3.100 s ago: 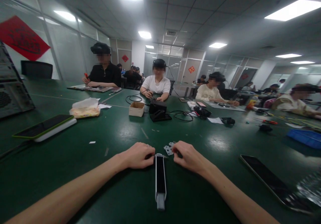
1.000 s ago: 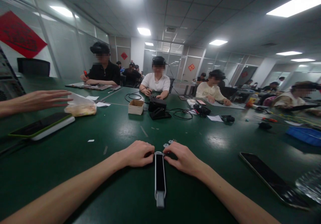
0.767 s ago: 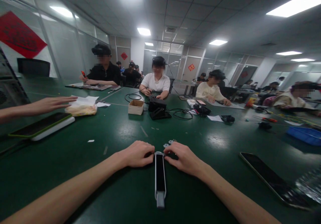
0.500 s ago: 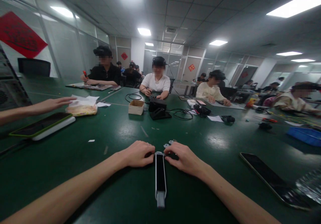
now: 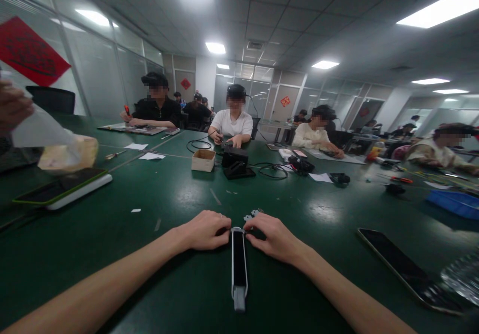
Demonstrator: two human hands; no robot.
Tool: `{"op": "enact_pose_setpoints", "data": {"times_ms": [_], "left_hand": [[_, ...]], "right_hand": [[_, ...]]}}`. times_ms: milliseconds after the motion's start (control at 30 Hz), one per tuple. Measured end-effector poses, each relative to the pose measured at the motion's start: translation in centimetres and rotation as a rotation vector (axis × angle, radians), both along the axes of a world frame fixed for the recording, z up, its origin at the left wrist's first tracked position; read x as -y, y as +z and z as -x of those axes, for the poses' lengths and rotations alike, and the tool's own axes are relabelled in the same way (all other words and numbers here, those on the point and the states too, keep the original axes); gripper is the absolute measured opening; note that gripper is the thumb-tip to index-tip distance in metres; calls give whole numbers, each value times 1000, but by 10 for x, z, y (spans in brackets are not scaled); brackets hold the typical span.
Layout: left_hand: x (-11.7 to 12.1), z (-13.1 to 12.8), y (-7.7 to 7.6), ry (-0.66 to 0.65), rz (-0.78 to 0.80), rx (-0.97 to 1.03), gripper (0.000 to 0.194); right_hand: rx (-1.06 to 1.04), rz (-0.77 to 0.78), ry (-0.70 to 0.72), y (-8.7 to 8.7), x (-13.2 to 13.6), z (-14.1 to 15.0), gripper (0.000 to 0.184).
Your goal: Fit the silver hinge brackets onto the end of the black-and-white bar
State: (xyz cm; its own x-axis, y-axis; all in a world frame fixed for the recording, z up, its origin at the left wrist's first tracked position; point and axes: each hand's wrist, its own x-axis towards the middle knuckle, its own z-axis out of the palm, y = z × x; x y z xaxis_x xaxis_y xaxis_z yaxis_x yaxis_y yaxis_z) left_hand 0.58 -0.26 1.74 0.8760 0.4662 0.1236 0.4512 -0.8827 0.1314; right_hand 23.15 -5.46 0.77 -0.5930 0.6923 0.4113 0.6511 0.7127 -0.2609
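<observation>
Slim device (image 5: 239, 259) lies flat on the bench (image 5: 179, 294), probably so I can reach both sides of its far end. My left grip (image 5: 208, 230) is curled narrow there, my right grip (image 5: 275, 236) narrow opposite; whether either pinches anything, I cannot tell. Small plates (image 5: 248, 218) sit just beyond my right.

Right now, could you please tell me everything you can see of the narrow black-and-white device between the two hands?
The narrow device is long and slim, with a black face inside a pale rim and a grey end piece at its near end. It looks hard, though plastic or metal is unclear. It lies lengthwise on the green table, its far end between the left hand and right hand; whether the fingertips grip it is hard to tell.
</observation>
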Motion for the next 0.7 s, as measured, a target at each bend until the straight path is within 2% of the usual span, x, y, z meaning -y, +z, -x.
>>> {"op": "enact_pose_setpoints", "data": {"times_ms": [300, 533, 700], "left_hand": [[-2, 1, -3, -6, -4, 11, 15], [-1, 1, -2, 5, 3, 0, 15], [0, 1, 1, 9, 35, -10, 14]], "right_hand": [[-4, -25, 7, -5, -3, -2, 11], [46, 3, -12, 3, 0, -3, 15], [72, -123, -88, 16, -2, -25, 17]]}}
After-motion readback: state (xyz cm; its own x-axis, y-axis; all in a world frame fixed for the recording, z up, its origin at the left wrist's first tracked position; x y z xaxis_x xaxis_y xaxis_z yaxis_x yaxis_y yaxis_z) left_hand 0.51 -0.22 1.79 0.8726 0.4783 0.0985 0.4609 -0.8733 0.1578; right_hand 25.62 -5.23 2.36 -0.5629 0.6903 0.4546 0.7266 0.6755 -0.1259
